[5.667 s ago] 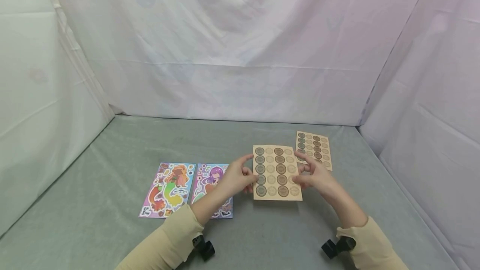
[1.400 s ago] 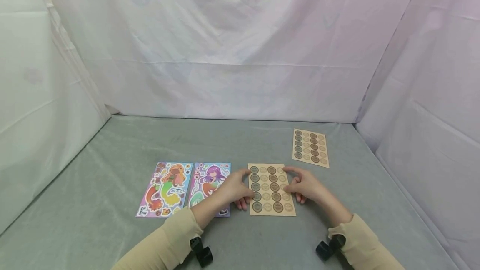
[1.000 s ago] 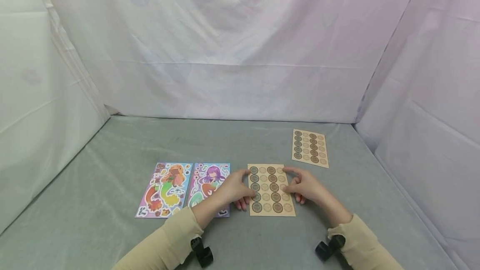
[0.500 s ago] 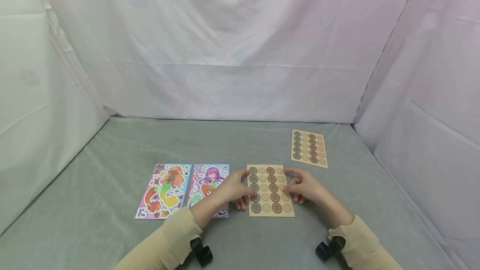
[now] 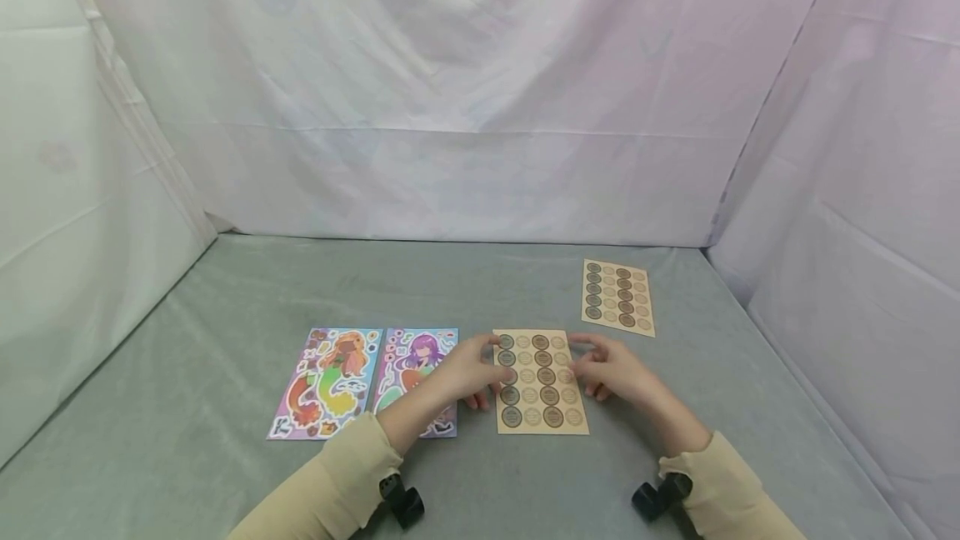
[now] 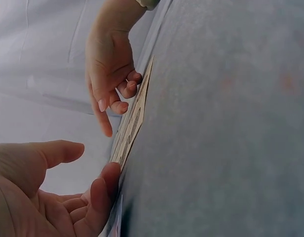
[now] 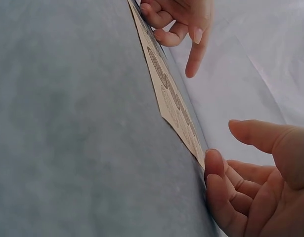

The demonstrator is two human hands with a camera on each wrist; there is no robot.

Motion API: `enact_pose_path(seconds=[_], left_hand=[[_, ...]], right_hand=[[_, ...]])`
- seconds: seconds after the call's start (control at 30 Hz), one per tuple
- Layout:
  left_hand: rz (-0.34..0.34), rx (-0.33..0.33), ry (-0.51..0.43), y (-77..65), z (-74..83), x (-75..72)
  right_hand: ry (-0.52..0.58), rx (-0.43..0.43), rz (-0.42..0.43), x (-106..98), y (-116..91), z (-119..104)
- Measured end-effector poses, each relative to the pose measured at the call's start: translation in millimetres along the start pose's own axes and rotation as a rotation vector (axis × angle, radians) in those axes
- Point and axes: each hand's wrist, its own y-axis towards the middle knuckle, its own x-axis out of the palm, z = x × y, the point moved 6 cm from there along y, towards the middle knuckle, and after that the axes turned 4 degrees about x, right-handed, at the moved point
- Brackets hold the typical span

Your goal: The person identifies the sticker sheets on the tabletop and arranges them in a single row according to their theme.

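Note:
A tan sticker sheet point(image 5: 532, 394) printed with rows of round seals lies flat on the grey table, between both hands. At its left edge is my left hand point(image 5: 471, 369), fingers loosely bent. The left wrist view shows that thumb point(image 6: 63, 152) lifted clear, while a fingertip is beside the sheet's edge. My right hand point(image 5: 611, 367) is by the right edge. In the right wrist view its thumb point(image 7: 255, 133) is raised too, and a fingertip sits at the sheet's corner. Neither hand pinches the paper.
Two colourful mermaid sticker sheets lie side by side on the left, one with an orange-haired mermaid point(image 5: 330, 386), one with a purple-haired mermaid point(image 5: 420, 352) partly under my left forearm. Another tan seal sheet point(image 5: 618, 298) lies farther back right. White cloth point(image 5: 465, 182) walls surround the table.
Earlier both hands held the tan sheet raised; it then came down flat beside the mermaid sheets. Over the last half second both thumbs have lifted off it, and the sheet stays put.

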Motion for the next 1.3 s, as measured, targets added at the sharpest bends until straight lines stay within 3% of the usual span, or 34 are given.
enact_pose_path(seconds=[0.43, 0.73, 0.97, 1.3], left_hand=[[0.036, 0.095, 0.029, 2.4, 15.4, -6.1], [0.046, 0.194, 0.056, 9.6, 28.0, -4.2], [0.064, 0.204, 0.071, 16.6, 36.1, -0.4], [0.094, 0.207, 0.03, 25.9, 46.1, 2.6]], right_hand=[[-0.013, -0.02, 0.096, -15, 1, -4], [0.004, -0.128, 0.155, -31, -4, -14], [-0.009, -0.176, 0.234, -43, -8, -21], [-0.02, -0.145, 0.374, -63, -10, -18]])
